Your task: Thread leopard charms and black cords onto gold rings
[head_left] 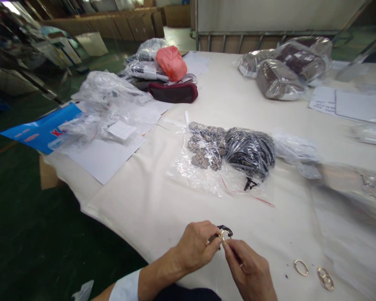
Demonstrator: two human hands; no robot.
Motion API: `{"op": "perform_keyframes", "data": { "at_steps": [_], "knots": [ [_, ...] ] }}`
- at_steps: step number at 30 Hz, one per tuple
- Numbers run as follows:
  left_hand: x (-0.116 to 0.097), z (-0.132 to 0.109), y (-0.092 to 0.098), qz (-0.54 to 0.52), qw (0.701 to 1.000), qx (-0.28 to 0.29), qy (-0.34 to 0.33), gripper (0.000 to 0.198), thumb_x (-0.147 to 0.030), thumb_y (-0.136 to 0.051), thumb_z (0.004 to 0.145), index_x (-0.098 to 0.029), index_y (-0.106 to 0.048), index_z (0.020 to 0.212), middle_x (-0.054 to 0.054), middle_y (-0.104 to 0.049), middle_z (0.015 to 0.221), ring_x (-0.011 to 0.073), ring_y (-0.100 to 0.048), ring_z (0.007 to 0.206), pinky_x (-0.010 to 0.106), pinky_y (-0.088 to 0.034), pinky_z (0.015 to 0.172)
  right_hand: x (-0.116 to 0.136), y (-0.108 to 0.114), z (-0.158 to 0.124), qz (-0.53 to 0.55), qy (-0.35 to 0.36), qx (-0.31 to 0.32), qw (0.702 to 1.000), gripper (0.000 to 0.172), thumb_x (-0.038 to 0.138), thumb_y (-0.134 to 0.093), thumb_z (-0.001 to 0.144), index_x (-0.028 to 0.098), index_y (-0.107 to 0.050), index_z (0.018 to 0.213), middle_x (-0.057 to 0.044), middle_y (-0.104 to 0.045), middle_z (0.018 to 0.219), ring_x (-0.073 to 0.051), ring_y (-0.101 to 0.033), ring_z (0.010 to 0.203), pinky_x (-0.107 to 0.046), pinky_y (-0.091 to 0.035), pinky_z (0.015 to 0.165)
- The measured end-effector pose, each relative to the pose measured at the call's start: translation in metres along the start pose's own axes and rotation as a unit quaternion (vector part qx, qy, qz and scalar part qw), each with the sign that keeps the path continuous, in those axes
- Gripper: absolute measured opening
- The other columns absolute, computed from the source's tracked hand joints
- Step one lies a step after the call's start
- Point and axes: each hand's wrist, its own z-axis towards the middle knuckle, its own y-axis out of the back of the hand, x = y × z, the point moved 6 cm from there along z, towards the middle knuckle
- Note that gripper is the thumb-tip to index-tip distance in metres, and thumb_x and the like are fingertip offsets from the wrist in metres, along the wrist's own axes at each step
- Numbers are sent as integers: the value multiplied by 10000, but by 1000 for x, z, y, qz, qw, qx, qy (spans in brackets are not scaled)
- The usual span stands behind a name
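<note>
While both hands meet low over the white surface (163,200), the left hand (194,246) and the right hand (249,271) pinch a small gold ring with a black strap (224,232) between their fingers, just above the cloth. More gold rings (313,272) lie near the right hand. A clear bag of dark pieces (232,154) sits farther back.
</note>
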Motion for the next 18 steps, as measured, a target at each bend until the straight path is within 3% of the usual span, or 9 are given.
{"op": "perform_keyframes", "data": {
  "at_steps": [3,9,18],
  "knots": [
    [-3,3,0,48,998,12,-32,157,-204,-492,854,-159,-638,818,32,-668,765,142,-608,731,211,-446,677,-3,1,1,23,-17,9,1000,217,323,-460,894,221,-646,850,-8,-662,743,-120,-611,634,-196,-447,621],
    [-1,7,-6,71,995,50,-55,163,-247,-490,880,-170,-632,862,21,-673,798,132,-622,740,199,-458,686,-19,2,0,71,-128,36,989,274,427,-512,854,204,-671,848,24,-622,572,-127,-594,515,-180,-453,506],
    [-2,6,-8,129,988,68,-54,177,-247,-469,889,-176,-620,831,6,-659,762,124,-609,696,199,-444,635,-13,2,0,64,-134,31,988,289,444,-486,856,219,-659,802,4,-662,642,-139,-621,571,-186,-434,509]
  ]
}}
